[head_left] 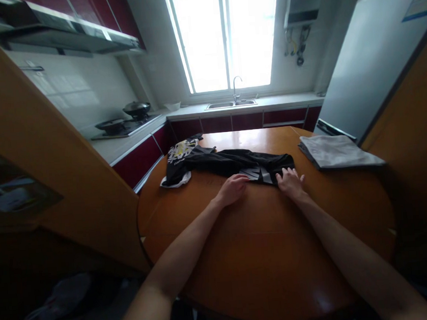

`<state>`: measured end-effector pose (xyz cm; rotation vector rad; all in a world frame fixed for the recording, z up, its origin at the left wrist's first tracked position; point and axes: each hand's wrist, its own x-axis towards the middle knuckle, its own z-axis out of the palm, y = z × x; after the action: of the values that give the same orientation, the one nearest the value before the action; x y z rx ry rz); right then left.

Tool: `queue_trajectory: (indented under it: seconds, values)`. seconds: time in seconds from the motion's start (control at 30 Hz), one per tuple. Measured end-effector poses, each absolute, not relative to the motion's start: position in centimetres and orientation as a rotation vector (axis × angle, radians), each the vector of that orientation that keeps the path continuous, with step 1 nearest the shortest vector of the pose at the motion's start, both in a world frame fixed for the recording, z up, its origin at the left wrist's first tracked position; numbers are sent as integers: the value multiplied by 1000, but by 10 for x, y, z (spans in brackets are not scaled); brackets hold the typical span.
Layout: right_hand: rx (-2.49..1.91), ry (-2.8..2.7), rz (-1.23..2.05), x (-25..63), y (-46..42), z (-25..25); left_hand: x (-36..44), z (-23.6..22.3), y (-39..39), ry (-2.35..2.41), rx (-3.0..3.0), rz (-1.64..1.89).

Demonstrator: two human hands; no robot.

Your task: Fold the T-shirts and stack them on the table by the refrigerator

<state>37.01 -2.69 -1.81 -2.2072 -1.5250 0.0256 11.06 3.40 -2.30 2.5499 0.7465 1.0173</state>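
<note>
now our left hand [233, 189], loosely curled, touches the black printed garment [228, 162] on the wooden table [258, 260], its grip unclear to us; our right hand [291, 183] spreads open over one end.

From my distant seat I see a kitchen. A bright window [204, 47] in the pale far wall [157, 61] gives strong daylight. Under it runs a white counter [285, 101] with a sink [221, 105] and dark red cabinets [216, 125]. At left, a hood [71, 39] hangs over the stove [131, 128]; at right stands a tall fridge [368, 54]. The wooden tabletop [262, 269], rounded, shines at its window side.
</note>
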Motion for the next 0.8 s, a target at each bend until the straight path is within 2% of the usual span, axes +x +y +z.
queue_trajectory:
  seconds: [0.1, 0.23, 0.33, 0.5, 0.8]
  values:
    - [-2073, -1618, -85, 355, -31, -16, 101, -22, 43, 1131, 2556, 1071]
    - [-1904, -1892, -39, 319, -40, -16, 72, -19, 63, 1752, 2405, 897]
    - [-1919, -1989, 2, 304, -45, -18, 48, -19, 76, 1998, 2269, 795]
    - [-1959, -2020, 23, 305, -48, -17, 27, -22, 90, 2176, 2100, 672]
    - [-2134, -1924, -3, 319, -43, -15, 30, -23, 92, 2034, 2231, 668]
